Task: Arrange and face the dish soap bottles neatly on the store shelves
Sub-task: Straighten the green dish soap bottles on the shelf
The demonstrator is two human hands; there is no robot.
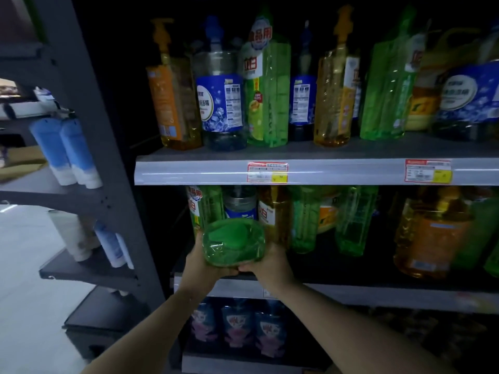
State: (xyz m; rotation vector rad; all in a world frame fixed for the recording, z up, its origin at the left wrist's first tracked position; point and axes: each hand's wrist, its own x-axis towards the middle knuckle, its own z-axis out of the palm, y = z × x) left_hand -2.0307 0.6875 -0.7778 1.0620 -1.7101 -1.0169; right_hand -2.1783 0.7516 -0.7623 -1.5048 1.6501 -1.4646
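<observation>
A green dish soap bottle is tipped with its base toward me at the left front of the middle shelf. My left hand grips its left side and my right hand cups it from below on the right. Behind it stand green, blue-labelled and amber bottles. The upper shelf carries an orange pump bottle, a clear bottle with a blue label, a green bottle, an amber pump bottle and another green bottle.
A large amber jug stands at the right of the middle shelf. Blue refill pouches fill the bottom shelf. A grey upright separates a side rack at left holding blue-and-white tubes. Price tags hang on the upper shelf edge.
</observation>
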